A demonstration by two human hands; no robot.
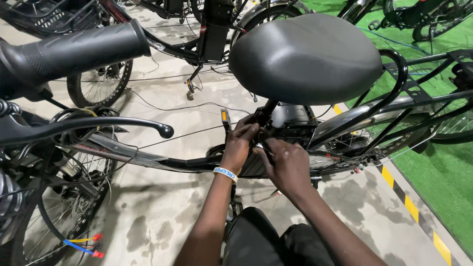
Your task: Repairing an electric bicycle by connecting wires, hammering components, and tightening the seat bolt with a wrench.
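Stained grey concrete floor (162, 216) runs under everything, edged at the right by a yellow-and-black striped line (411, 207) and a strip of green turf (443, 172).

Nearest the camera, the person's dark-clad knees (266, 241) fill the bottom of the view, with 2 bare forearms reaching up from them. At the lower left, loose red, yellow and blue wires (86, 245) hang beside a spoked front wheel (54, 207).

A little further on, the left hand (240, 143), with a pale wristband (225, 173) on its wrist, is curled around the spot where the black seat post (268, 109) meets the bicycle frame (162, 160); its fingers are closed there, though exactly what they pinch is hidden. The right hand (288, 165) sits just beside it, touching it, fingers bent inward against the same joint; I cannot tell whether they grip anything.

Directly above both hands is the wide black saddle (305, 56). A black battery case (290, 120) sits just behind the post, and the rear rack (419, 79) extends to the right.

At the left, a black handlebar grip (74, 51) and brake lever (98, 125) loom close to the lens.

Beyond, more parked bicycles (197, 34) stand with cables trailing across the floor.
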